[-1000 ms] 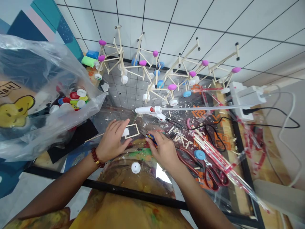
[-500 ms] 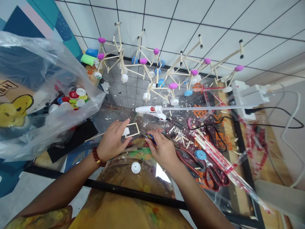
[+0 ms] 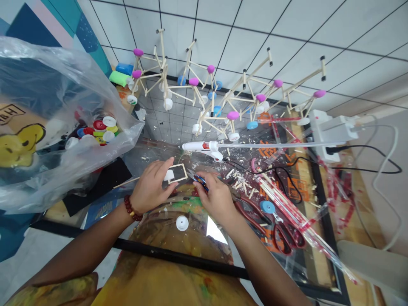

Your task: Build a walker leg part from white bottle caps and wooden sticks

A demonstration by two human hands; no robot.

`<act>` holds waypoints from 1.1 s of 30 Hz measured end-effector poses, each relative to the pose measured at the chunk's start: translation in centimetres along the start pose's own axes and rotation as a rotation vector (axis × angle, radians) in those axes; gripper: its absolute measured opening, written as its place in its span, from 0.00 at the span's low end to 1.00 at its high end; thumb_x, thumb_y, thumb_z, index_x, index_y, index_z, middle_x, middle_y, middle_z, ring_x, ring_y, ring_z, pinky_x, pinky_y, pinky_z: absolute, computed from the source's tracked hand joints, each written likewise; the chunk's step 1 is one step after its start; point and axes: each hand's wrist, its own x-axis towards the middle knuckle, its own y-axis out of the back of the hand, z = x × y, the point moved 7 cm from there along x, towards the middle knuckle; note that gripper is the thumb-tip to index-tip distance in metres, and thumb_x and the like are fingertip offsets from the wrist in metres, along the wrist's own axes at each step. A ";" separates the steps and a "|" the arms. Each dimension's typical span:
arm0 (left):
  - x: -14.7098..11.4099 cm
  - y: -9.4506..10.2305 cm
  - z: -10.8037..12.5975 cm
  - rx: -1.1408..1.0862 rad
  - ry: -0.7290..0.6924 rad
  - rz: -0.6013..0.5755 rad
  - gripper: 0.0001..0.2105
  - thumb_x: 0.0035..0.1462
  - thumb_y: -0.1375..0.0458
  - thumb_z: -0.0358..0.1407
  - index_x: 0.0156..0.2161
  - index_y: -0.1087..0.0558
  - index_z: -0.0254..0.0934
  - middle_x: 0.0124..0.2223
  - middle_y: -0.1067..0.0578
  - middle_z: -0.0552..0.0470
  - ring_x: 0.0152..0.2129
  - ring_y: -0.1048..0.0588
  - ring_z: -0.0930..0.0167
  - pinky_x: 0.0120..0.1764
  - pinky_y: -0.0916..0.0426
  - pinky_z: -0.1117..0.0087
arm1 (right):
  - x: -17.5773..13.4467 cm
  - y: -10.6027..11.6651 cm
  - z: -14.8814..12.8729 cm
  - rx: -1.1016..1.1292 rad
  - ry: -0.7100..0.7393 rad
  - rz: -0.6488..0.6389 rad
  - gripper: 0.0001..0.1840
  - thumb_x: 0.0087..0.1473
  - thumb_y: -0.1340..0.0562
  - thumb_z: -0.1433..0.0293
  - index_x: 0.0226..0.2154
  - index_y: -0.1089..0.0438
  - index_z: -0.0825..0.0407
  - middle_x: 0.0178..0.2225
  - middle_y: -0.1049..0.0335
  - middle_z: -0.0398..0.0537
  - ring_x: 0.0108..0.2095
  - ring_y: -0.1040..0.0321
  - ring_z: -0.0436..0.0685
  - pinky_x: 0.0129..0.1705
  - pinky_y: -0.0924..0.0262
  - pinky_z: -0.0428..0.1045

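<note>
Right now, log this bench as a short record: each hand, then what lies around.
Left hand: thumb and fingers at the left end of the frame
Right hand: holds the blue-handled tool, its tip toward the frame
Nearer the person: white cap
Beyond the hands: glue gun, then stick models
Left side: clear bag with colored caps
Right side: blue cap, scissors

The left wrist carried a bracelet of round, dark-red beads with one gold-coloured bead. The garment was mustard-brown, mottled with green and red patches.
</note>
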 end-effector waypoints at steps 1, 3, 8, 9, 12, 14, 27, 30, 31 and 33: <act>0.0 0.0 0.0 0.000 -0.001 0.003 0.33 0.58 0.40 0.35 0.66 0.47 0.36 0.54 0.27 0.38 0.50 0.28 0.57 0.54 0.32 0.52 | 0.0 -0.1 0.0 0.003 0.001 -0.005 0.13 0.63 0.44 0.67 0.48 0.33 0.51 0.43 0.23 0.53 0.38 0.25 0.61 0.39 0.32 0.53; 0.0 0.0 0.0 0.003 -0.005 0.007 0.33 0.58 0.40 0.35 0.66 0.47 0.36 0.55 0.27 0.39 0.50 0.28 0.58 0.54 0.32 0.52 | 0.0 -0.1 0.0 0.004 -0.003 -0.012 0.13 0.63 0.44 0.67 0.48 0.32 0.51 0.43 0.23 0.52 0.38 0.25 0.61 0.39 0.32 0.53; -0.1 0.0 -0.1 0.003 0.003 0.001 0.33 0.57 0.40 0.35 0.65 0.46 0.35 0.55 0.27 0.38 0.51 0.28 0.57 0.54 0.33 0.53 | 0.0 0.0 0.1 0.012 -0.010 0.014 0.13 0.62 0.43 0.67 0.48 0.32 0.52 0.43 0.23 0.53 0.38 0.24 0.62 0.40 0.32 0.53; -0.1 0.0 -0.1 -0.001 0.010 -0.002 0.33 0.57 0.40 0.36 0.65 0.46 0.35 0.55 0.27 0.38 0.51 0.28 0.57 0.54 0.33 0.53 | 0.0 0.0 0.1 0.017 -0.011 0.019 0.13 0.62 0.43 0.67 0.48 0.32 0.51 0.43 0.23 0.53 0.39 0.25 0.62 0.40 0.31 0.53; -0.1 -0.1 -0.2 -0.004 0.015 -0.006 0.34 0.57 0.40 0.36 0.66 0.47 0.36 0.56 0.28 0.38 0.51 0.29 0.57 0.54 0.33 0.52 | 0.1 -0.1 0.2 0.027 -0.008 0.018 0.12 0.62 0.43 0.67 0.48 0.32 0.51 0.43 0.23 0.53 0.39 0.25 0.61 0.40 0.32 0.53; -0.1 -0.1 -0.2 -0.003 0.006 0.000 0.34 0.57 0.40 0.36 0.66 0.47 0.37 0.55 0.28 0.39 0.51 0.28 0.57 0.54 0.33 0.52 | 0.0 -0.1 0.1 0.027 -0.001 0.012 0.12 0.62 0.43 0.67 0.48 0.32 0.51 0.43 0.23 0.53 0.39 0.25 0.61 0.41 0.31 0.53; 0.0 -0.2 -0.4 0.008 0.014 0.015 0.33 0.58 0.40 0.36 0.66 0.47 0.36 0.54 0.27 0.39 0.50 0.28 0.58 0.53 0.32 0.53 | -0.3 0.8 0.1 0.035 0.011 0.056 0.12 0.62 0.43 0.68 0.48 0.32 0.52 0.43 0.23 0.54 0.41 0.24 0.62 0.43 0.30 0.54; 0.0 -0.3 -0.4 0.009 0.016 0.007 0.33 0.58 0.41 0.36 0.66 0.47 0.37 0.54 0.27 0.39 0.50 0.28 0.57 0.53 0.32 0.53 | -1.1 1.6 0.0 0.044 0.010 0.056 0.12 0.63 0.44 0.67 0.48 0.32 0.52 0.43 0.23 0.54 0.41 0.24 0.62 0.43 0.30 0.54; 0.0 -0.3 -0.4 0.011 0.017 0.007 0.33 0.59 0.41 0.36 0.66 0.47 0.36 0.54 0.27 0.39 0.50 0.28 0.57 0.53 0.33 0.53 | -1.3 1.8 0.0 0.043 0.012 0.042 0.12 0.63 0.43 0.67 0.47 0.31 0.52 0.43 0.23 0.54 0.41 0.24 0.61 0.43 0.30 0.54; 0.0 -0.3 -0.3 0.017 0.019 0.008 0.33 0.58 0.41 0.36 0.66 0.47 0.35 0.54 0.27 0.39 0.50 0.28 0.57 0.54 0.33 0.53 | -1.8 1.7 -0.2 0.034 0.020 -0.001 0.12 0.63 0.43 0.67 0.47 0.31 0.52 0.42 0.22 0.53 0.40 0.23 0.61 0.43 0.30 0.54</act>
